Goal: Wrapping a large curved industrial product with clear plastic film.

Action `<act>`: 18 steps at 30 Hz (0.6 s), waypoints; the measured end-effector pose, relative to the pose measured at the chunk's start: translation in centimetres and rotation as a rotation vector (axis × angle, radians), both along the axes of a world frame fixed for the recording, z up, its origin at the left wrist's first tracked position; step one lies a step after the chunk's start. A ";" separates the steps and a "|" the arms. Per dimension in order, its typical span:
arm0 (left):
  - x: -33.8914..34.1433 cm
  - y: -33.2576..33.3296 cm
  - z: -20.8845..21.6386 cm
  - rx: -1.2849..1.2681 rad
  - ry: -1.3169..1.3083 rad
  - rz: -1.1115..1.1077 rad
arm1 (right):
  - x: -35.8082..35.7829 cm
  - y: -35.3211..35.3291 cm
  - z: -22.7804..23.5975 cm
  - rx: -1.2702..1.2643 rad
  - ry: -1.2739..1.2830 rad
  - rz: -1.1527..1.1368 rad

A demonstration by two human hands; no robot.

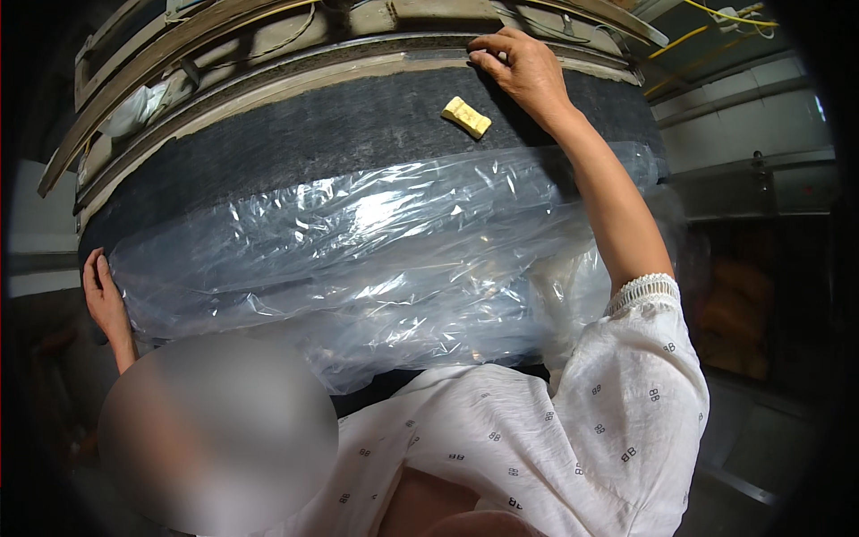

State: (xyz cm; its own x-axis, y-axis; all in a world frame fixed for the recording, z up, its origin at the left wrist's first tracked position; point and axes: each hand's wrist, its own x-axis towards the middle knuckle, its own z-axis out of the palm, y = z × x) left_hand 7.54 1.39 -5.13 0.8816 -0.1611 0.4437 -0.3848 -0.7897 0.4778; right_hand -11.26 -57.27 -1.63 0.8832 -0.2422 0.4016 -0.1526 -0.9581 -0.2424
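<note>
Showed a dark table (268, 148) spanning the view from left to right; showed next, spread over the table's near part, a clear film (358, 242), creased, glossy, layered in loose folds and running beneath the right forearm (617, 197); included a white shirt (582, 438), close against the near side and patterned with small dark marks; included a rail (438, 55) along the far edge and, beyond it at upper left, a timber plank (67, 157); placed the right hand (526, 76) at the rail, beyond the film, with fingers bent and thumb near forefinger; could not tell of any hold between them; placed the left hand (106, 300) beside the film's left end, with fingers nearly straight and close together; could not tell grip from mere contact there; included a pale bundle (134, 110) past the rail at left; set smallest a yellow block (466, 117), lying aslant on the table's bare part, between film and rail, near the right hand but apart from it.
</note>
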 end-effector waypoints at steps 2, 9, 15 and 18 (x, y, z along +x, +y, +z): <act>-0.4 -0.5 0.2 0.001 0.007 0.010 | 0.6 -0.2 -0.7 -0.025 0.016 0.001; -0.5 -0.5 0.6 0.001 0.000 0.021 | 1.0 0.6 1.0 -0.173 0.116 0.083; -0.4 -0.8 0.6 0.001 -0.023 0.021 | 1.5 -0.3 1.1 -0.315 -0.079 0.223; -0.4 -0.7 0.6 0.027 -0.037 0.006 | 0.5 1.5 1.4 0.016 -0.155 0.194</act>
